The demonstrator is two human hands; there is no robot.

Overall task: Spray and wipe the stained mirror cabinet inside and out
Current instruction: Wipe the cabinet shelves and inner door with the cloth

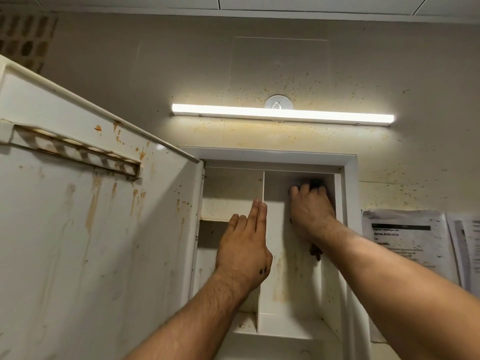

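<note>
Two hands are inside the open mirror cabinet (349, 183), which is mounted on the wall under a lit light bar (283, 116).

- Right hand (311, 211): high in the right compartment, fingers (305, 190) bent and close together over a dark cloth (315, 252). A scrap of it hangs below the wrist.
- Left hand (244, 245): flat, fingers (259, 214) straight and pressed together, lying against the vertical divider (263, 183).
- Door (78, 229): swung out to the left, its inner face and rack (78, 152) streaked with brown runs.

Judgement: the step is wiping the upper right interior.

Risks from here:
1. The cloth looks dark, so it may smear grime instead of lifting it.
2. The hand hides the top corner, so a patch there could be missed.
3. Loosened dirt may run down onto the stained back wall below.
4. Leaning on the thin divider could flex it.
5. The door could swing in on the left forearm.

No spray bottle is in view.
</note>
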